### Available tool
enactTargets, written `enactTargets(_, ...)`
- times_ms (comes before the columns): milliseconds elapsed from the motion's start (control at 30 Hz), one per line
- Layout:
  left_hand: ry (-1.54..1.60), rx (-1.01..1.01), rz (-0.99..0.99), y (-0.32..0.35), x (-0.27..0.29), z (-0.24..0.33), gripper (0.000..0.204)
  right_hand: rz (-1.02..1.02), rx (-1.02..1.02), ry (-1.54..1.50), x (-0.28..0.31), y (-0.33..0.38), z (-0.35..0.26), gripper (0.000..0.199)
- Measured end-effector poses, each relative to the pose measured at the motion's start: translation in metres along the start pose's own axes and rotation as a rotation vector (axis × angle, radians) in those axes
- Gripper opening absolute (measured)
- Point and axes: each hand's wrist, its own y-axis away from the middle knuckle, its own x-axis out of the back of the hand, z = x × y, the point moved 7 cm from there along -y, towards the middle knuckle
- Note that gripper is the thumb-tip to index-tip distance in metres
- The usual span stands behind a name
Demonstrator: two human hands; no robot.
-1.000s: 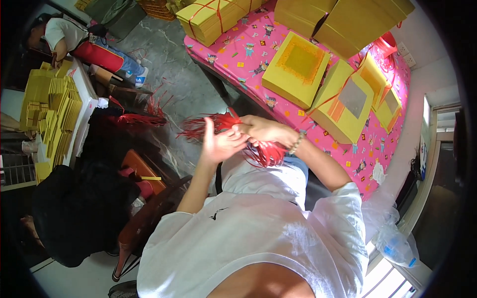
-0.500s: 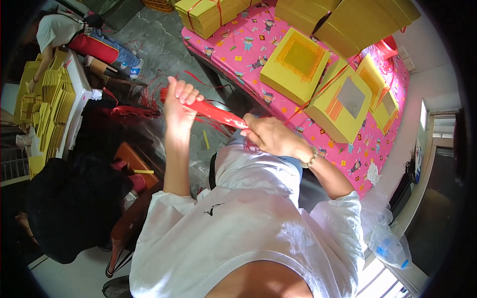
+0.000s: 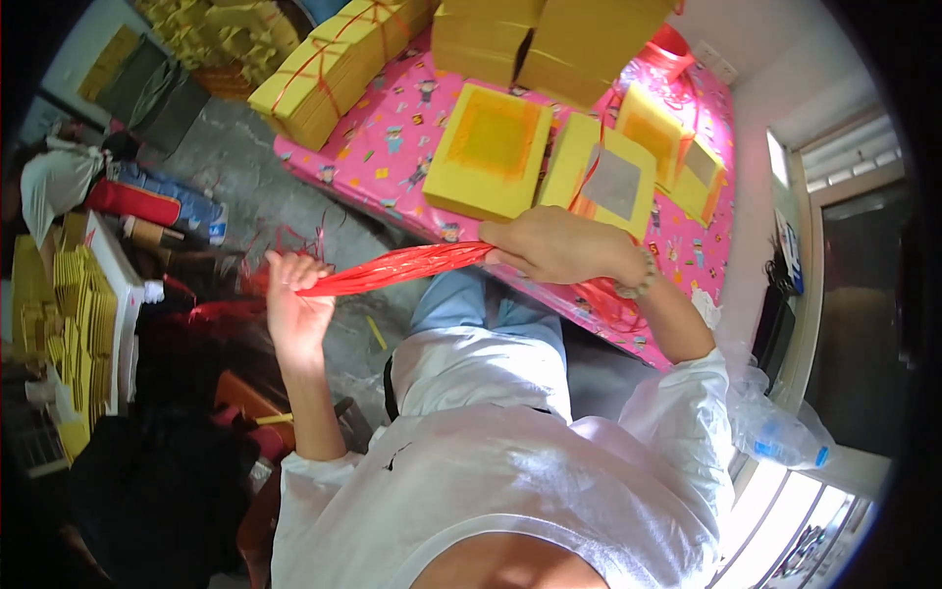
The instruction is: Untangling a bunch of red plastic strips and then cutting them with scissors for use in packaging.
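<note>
A bundle of red plastic twine (image 3: 402, 267) is stretched between my hands in front of my waist, nearly level. My left hand (image 3: 299, 309) is closed round its left end, with the fingertips pointing up. Around the other end is my right hand (image 3: 564, 245), closed with the back of the hand upward and beads at the wrist. Loose red strands trail below my right wrist. Beyond that hand lie a yellow paper stack with an orange patch (image 3: 491, 147) and another yellow stack with a grey patch (image 3: 608, 182).
The stacks stand on a table with a pink patterned cover (image 3: 392, 182). Tied yellow bundles (image 3: 329, 74) line its far left, and a red bucket (image 3: 665, 54) stands far right. At left, a person (image 3: 64, 182) is beside a white table with folded yellow paper (image 3: 83, 314).
My hands have moved farther apart, drawing the red twine out longer and more level. My view has shifted, so the pink table appears farther left.
</note>
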Motion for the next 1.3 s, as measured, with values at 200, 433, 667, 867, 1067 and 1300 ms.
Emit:
enactTargets(200, -0.324, 0.600, 0.348, 0.051, 0.069, -0.103, 0.064, 0.030, -0.136, 0.248, 0.022, 0.009, 0.006, 0.017)
enactTargets(433, -1.999, -1.185, -0.303, 0.030, -0.142, -0.103, 0.054, 0.029, -0.012, 0.329, 0.016, -0.003, -0.030, 0.017)
enactTargets(667, -2.020, -0.344, -0.622, 0.002, -0.083, -0.135, 0.026, 0.052, 0.092, 0.196, 0.006, 0.001, -0.028, 0.016)
enactTargets(867, -2.105, -0.321, -0.547, -0.001, -0.064, -0.110, 0.019, 0.094, -0.095, 0.356, 0.026, 0.040, 0.021, 0.008)
enactTargets(1067, -2.043, -0.162, -0.527, -0.005, -0.044, -0.120, 0.019, 0.261, -0.105, 0.498, 0.040, 0.066, 0.050, 0.011)
enactTargets(1300, -2.187, -0.794, -0.755, -0.028, -0.133, -0.156, 0.069, 0.309, -0.167, 0.724, 0.048, 0.042, 0.037, 0.009)
